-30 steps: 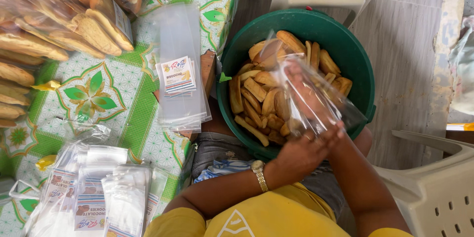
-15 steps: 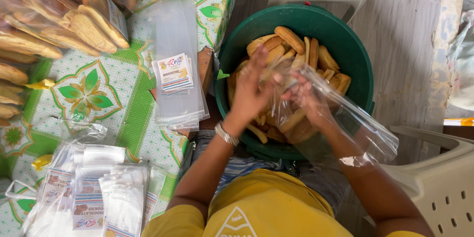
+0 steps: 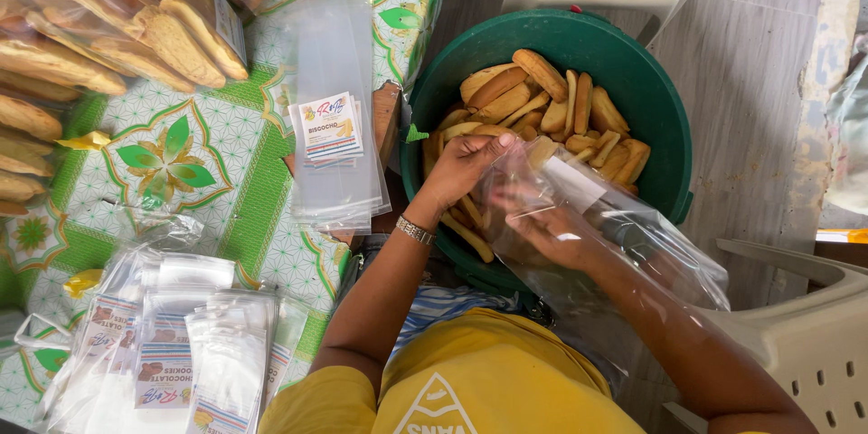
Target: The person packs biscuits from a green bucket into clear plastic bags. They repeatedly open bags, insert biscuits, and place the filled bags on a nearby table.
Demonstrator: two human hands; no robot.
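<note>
Green and white patterned tablecloth (image 3: 190,208) covers the table on the left of the frame. In the upper left lie packed bags of biscuits (image 3: 108,27), and in the lower left there is a heap of small empty bags with labels (image 3: 172,353). A stack of long clear bags (image 3: 334,127) lies at the table's edge, left of centre. In the centre, the left hand (image 3: 461,167), with a bracelet (image 3: 416,231) on the wrist, reaches into the green tub (image 3: 651,99); its fingers are curled at the mouth of a clear plastic bag (image 3: 624,235), but whether they pinch a biscuit I cannot tell. The right hand (image 3: 547,231) is under the plastic and holds the bag, closed around it. The bag lies over the tub's lower right rim, touching the long biscuits (image 3: 551,104) inside.
</note>
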